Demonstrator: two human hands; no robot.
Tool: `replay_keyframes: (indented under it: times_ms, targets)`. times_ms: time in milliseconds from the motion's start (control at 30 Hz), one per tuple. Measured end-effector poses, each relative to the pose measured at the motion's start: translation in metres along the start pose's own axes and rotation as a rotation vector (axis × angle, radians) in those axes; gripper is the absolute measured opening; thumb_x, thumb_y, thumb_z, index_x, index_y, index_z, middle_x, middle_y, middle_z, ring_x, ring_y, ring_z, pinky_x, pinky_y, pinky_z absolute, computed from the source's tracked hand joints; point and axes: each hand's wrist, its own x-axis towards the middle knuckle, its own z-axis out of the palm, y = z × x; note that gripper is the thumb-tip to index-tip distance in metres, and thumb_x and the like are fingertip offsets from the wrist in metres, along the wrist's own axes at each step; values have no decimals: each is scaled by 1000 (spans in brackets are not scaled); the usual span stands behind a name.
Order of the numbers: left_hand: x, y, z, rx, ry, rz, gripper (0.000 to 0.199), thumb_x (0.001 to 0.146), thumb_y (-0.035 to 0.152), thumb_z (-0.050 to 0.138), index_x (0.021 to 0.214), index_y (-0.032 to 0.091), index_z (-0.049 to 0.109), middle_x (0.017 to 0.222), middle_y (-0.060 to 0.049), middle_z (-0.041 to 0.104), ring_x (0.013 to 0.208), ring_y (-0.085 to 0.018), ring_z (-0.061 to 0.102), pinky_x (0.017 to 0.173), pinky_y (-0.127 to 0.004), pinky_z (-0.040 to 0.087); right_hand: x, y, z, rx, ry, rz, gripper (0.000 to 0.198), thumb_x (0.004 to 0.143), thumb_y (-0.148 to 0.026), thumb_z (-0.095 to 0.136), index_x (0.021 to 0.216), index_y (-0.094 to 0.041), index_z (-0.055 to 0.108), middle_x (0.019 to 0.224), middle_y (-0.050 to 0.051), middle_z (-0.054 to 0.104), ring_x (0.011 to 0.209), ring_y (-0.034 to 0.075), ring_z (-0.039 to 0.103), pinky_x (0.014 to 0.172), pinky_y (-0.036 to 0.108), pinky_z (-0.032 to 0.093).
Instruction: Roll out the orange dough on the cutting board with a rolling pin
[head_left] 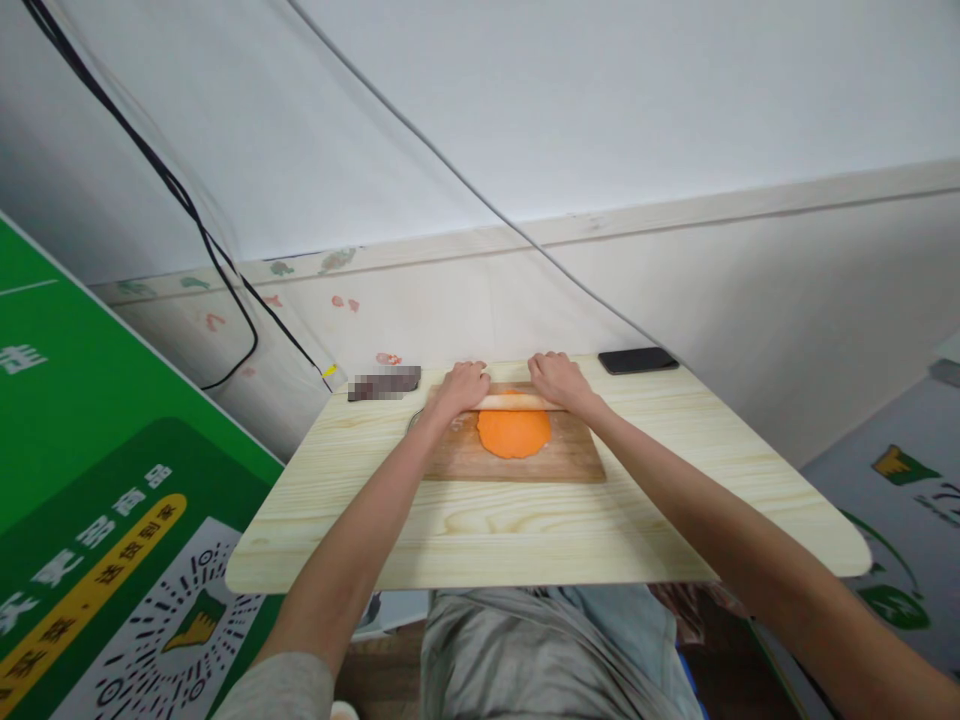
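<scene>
Both hands press down on a pale wooden rolling pin [517, 402] that lies crosswise at the far edge of a flat round of orange dough [514, 434]. The left hand [463, 385] covers the pin's left end, its fingers [471, 371] laid close together and curled over the top; the right hand [559, 378] covers the right end in the same way, fingers [551, 360] side by side and bent down over the wood. The dough rests on a brown wooden board [577, 460], roughly at its middle, and the board sits toward the far side of a light wood-grain desk [525, 530]. A black phone [638, 360] lies flat at the desk's far edge, just right of the right hand. Left of the left hand, also at the far edge, lies a dark object (blurred, so I cannot tell what it is) [384, 383]. A green printed panel [90, 480] stands to the left of the desk.
</scene>
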Motion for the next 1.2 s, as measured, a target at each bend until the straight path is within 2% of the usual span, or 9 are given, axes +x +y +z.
replay_keyframes:
  times_ms: [200, 367, 500, 700, 867, 1033, 1200]
  targets:
    - [-9, 1, -1, -42, -23, -73, 56, 104, 29, 39, 153, 14, 61, 158, -18, 65, 148, -31, 61, 122, -46, 47, -9, -4, 6, 37, 73, 101, 49, 113, -27, 28, 137, -9, 67, 136, 27, 70, 131, 37, 62, 104, 48, 51]
    - [-16, 4, -4, -39, -78, -52, 62, 103, 31, 39, 161, 18, 55, 165, -14, 60, 150, -32, 58, 124, -51, 45, -21, -8, 11, 39, 129, 119, 45, 110, -24, 35, 139, -12, 68, 140, 26, 68, 132, 36, 60, 106, 47, 49]
    - [-22, 5, -5, -42, -58, -54, 61, 103, 35, 41, 160, 21, 58, 161, -13, 64, 147, -35, 59, 122, -54, 46, -35, -14, 11, 11, 151, 126, 46, 110, -24, 35, 140, -14, 68, 141, 24, 69, 132, 35, 60, 105, 46, 49]
    - [-30, 4, 1, -35, 10, -6, 57, 105, 33, 41, 157, 20, 61, 157, -14, 66, 143, -33, 60, 123, -52, 45, -59, -26, 15, -5, 225, 134, 58, 110, -24, 35, 166, -16, 47, 143, 23, 69, 129, 35, 61, 105, 47, 48]
    - [-36, 4, 2, -46, 46, -7, 56, 104, 26, 41, 156, 22, 62, 155, -12, 67, 143, -30, 60, 125, -48, 45, -75, -34, 24, -17, 294, 140, 59, 112, -27, 34, 168, -14, 46, 138, 22, 71, 126, 34, 63, 105, 45, 48]
    - [-38, 8, -1, -65, 54, -31, 55, 103, 25, 42, 153, 23, 64, 153, -12, 68, 141, -31, 61, 122, -49, 47, -71, -32, 21, -14, 254, 145, 57, 112, -28, 34, 166, -15, 49, 140, 20, 71, 125, 33, 64, 104, 45, 49]
    - [-41, 10, -4, -80, 54, -59, 51, 107, 30, 42, 150, 23, 67, 151, -13, 68, 141, -33, 60, 121, -52, 47, -49, -21, 14, -7, 200, 124, 52, 115, -31, 30, 152, -18, 64, 144, 19, 69, 131, 33, 61, 109, 46, 46]
